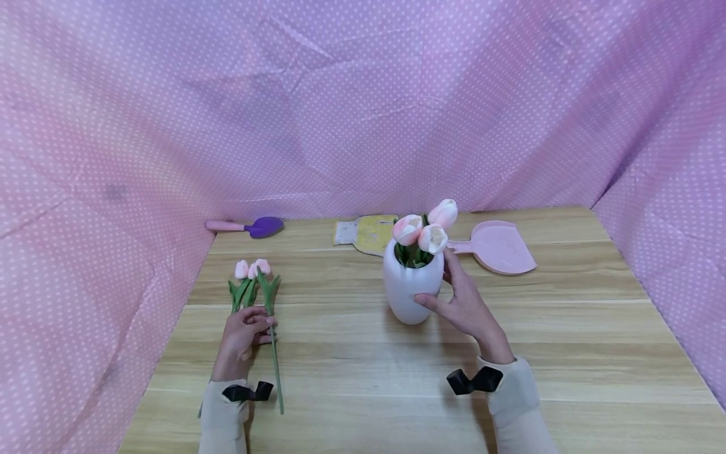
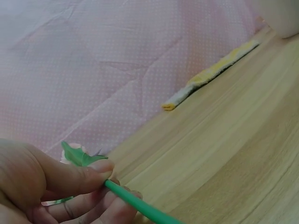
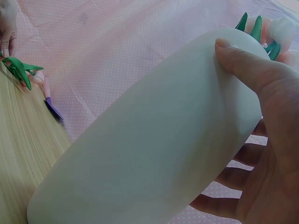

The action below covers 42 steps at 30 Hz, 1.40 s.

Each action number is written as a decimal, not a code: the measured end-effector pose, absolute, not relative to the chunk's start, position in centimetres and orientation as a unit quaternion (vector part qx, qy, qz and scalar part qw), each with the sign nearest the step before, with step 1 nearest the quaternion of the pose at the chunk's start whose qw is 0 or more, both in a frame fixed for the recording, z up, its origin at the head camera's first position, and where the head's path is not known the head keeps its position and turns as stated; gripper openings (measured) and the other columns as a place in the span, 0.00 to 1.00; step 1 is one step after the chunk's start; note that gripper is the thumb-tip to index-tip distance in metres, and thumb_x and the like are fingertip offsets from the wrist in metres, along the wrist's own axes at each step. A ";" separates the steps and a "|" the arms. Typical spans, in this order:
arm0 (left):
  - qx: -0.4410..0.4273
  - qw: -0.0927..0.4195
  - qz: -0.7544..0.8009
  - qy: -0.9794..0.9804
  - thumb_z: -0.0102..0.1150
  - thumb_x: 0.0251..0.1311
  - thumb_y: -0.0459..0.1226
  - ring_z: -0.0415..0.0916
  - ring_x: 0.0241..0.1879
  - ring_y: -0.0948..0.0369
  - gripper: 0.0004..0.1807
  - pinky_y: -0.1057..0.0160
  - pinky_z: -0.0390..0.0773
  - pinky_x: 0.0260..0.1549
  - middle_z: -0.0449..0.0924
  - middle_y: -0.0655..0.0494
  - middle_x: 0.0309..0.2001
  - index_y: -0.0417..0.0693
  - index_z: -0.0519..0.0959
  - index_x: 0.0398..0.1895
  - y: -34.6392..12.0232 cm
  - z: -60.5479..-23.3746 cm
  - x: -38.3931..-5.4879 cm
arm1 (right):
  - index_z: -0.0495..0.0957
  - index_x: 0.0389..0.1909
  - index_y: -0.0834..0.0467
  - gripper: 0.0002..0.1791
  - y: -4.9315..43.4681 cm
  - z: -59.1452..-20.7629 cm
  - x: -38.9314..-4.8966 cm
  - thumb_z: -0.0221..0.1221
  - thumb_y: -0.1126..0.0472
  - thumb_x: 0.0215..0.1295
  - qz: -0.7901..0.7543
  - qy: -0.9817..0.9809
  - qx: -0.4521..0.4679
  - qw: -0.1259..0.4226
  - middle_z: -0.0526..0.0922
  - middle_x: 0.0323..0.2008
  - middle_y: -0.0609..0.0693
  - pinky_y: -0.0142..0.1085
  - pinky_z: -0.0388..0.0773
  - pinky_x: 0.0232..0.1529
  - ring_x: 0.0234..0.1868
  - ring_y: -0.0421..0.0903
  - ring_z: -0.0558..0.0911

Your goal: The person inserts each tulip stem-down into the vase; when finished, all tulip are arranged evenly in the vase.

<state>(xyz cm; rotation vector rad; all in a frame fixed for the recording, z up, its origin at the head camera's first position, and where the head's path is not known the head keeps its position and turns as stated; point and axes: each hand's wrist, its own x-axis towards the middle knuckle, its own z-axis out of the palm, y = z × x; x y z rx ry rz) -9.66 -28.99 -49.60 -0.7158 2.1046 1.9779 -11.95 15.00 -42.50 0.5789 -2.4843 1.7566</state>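
My left hand (image 1: 242,334) pinches the green stem (image 1: 276,372) of an artificial tulip between thumb and fingers, its leaves (image 1: 269,291) above the grip. More pale pink tulips (image 1: 241,270) lie beside it on the left of the table, their stems partly hidden by the hand. On the right side, my right hand (image 1: 467,306) grips a white vase (image 1: 409,293). The thumb (image 3: 243,63) lies along the near side, while the other fingers (image 3: 233,178) wrap behind. Three pink-and-white tulips (image 1: 433,239) stand in the vase, which is upright, their lower stems hidden inside it.
A small trowel (image 1: 266,227) with purple blade and pink handle lies at the back left of the wooden table (image 1: 340,378). Behind the vase are a yellow and grey cloth item (image 1: 371,234) and a pink dustpan-like scoop (image 1: 501,247). Pink dotted fabric (image 1: 340,126) hangs around the table.
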 end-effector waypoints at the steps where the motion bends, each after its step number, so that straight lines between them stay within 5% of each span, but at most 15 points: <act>1: -0.237 0.082 0.668 0.701 0.56 0.65 0.22 0.81 0.23 0.68 0.09 0.68 0.86 0.22 0.83 0.65 0.23 0.40 0.76 0.45 -29.0 -49.6 -9.6 | 0.47 0.79 0.40 0.54 15.0 -42.5 -11.9 0.71 0.57 0.58 0.567 -0.802 0.186 0.021 0.64 0.74 0.55 0.63 0.70 0.69 0.72 0.60 0.69; 21: -0.192 0.065 0.758 0.620 0.53 0.65 0.20 0.82 0.22 0.66 0.17 0.67 0.87 0.23 0.85 0.63 0.25 0.53 0.79 0.32 -28.7 -50.5 -9.0 | 0.47 0.79 0.40 0.54 15.0 -42.7 -12.0 0.71 0.56 0.58 0.569 -0.801 0.186 0.021 0.65 0.74 0.55 0.63 0.70 0.69 0.72 0.59 0.69; 42: -0.116 0.040 0.847 0.517 0.46 0.66 0.17 0.85 0.29 0.62 0.19 0.60 0.89 0.28 0.84 0.57 0.28 0.48 0.78 0.34 -28.5 -51.0 -8.4 | 0.48 0.78 0.39 0.53 15.0 -42.8 -12.1 0.71 0.58 0.58 0.572 -0.797 0.192 0.025 0.65 0.73 0.54 0.63 0.70 0.69 0.71 0.59 0.70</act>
